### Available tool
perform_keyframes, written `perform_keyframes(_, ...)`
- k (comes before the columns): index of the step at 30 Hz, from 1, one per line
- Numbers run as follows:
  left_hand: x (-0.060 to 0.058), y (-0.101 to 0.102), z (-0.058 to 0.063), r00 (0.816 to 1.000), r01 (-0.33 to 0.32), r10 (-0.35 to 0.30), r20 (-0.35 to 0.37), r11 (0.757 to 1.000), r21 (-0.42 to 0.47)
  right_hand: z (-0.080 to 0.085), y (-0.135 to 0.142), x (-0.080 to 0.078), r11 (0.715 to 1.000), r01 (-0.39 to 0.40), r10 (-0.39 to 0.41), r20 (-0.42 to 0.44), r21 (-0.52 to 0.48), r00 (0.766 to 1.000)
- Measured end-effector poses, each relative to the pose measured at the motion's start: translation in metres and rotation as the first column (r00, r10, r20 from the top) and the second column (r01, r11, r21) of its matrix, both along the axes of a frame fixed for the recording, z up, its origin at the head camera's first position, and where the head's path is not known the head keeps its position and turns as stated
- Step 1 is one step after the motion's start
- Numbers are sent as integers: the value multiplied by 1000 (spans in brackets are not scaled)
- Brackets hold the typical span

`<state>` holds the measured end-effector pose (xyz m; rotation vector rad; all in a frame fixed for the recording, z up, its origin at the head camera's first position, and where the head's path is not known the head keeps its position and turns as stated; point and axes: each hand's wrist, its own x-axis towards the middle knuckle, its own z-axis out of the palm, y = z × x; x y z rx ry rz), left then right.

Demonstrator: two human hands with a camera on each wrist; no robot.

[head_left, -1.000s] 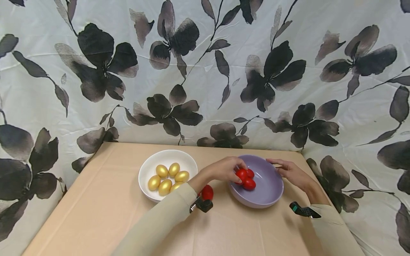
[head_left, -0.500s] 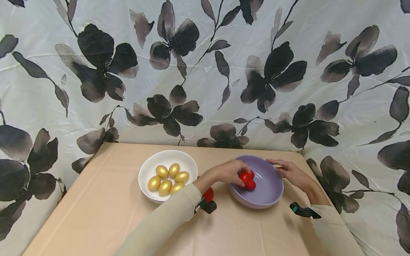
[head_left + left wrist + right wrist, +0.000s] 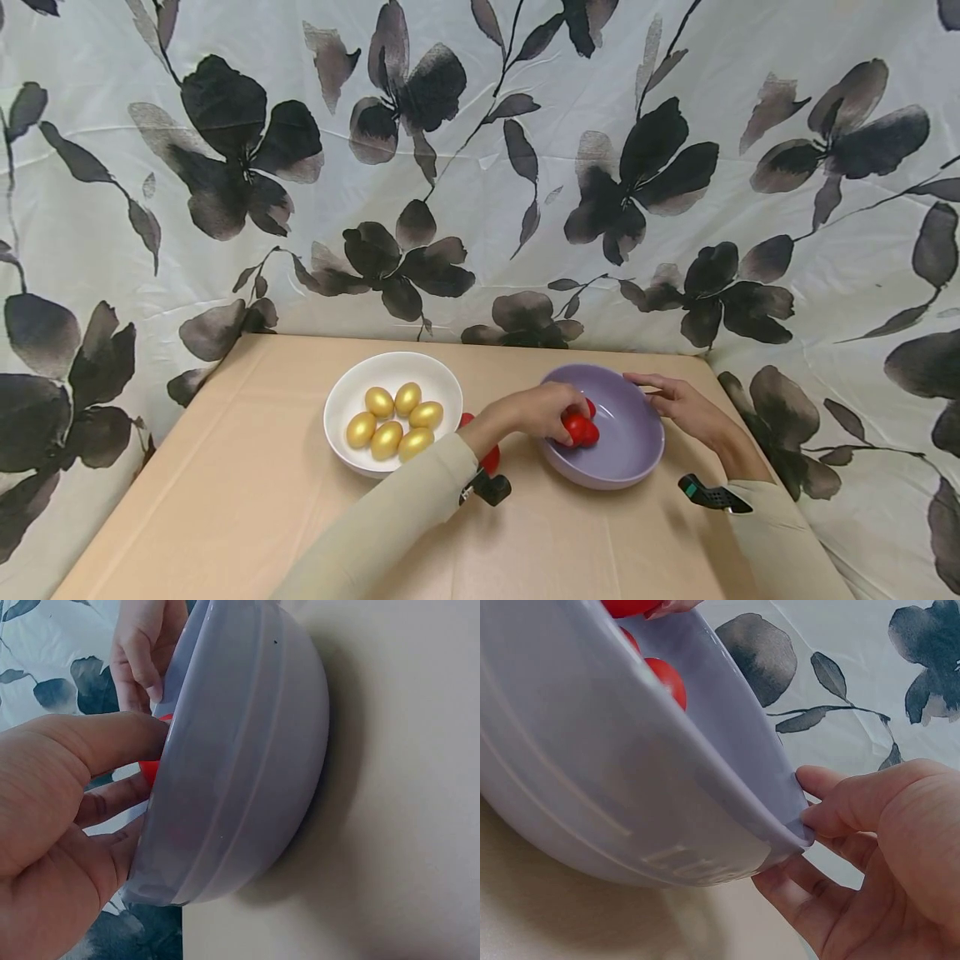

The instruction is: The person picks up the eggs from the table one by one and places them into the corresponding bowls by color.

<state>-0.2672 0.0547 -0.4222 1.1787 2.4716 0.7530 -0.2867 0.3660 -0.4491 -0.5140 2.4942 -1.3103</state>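
Note:
My left hand (image 3: 543, 410) reaches over the near-left rim of a purple bowl (image 3: 626, 450), its fingers and thumb curled round a glossy red egg (image 3: 576, 427). Other red eggs (image 3: 667, 681) lie in the bowl beside it, partly hidden by the fingers. On the far right side, my right hand (image 3: 690, 408) pinches the bowl's rim, thumb on top and fingers underneath, as the right wrist view shows. From the left wrist, the bowl wall (image 3: 232, 765) hides most of the held egg.
A white bowl (image 3: 341, 387) with several gold eggs (image 3: 386, 439) stands to the left. Red eggs (image 3: 491, 460) lie on the tan tabletop (image 3: 570, 542) between the bowls, partly behind my left wrist. A floral cloth (image 3: 517, 208) hangs behind.
My left hand has moved slightly right and lower into the purple bowl with the red egg. The right hand stays at the rim.

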Motion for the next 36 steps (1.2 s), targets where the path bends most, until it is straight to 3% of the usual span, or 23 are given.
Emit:
perform_keyframes(10, 3, 2, 0, 998, 5, -9, -61, 998, -61, -1, -1, -3, 1000, -6, 6, 6, -16, 1000)
perform_keyframes(17, 2, -8, 2, 999, -38, 36, 36, 998, 53, -2, 0, -4, 1000, -7, 7, 1, -4, 1000)
perform_keyframes(23, 0, -20, 7, 999, -41, 39, 20, 992, 123, 0, 0, -3, 1000, -12, 12, -3, -4, 1000)
perform_keyframes(31, 0, -45, 14, 990, -136, 126, 64, 972, 190, 1, 0, -3, 1000, -7, 8, -24, 29, 1000)
perform_keyframes(36, 2, -58, 12, 980, -190, 169, 107, 951, 243, -1, 1, -4, 1000, 5, -5, -14, 30, 1000)
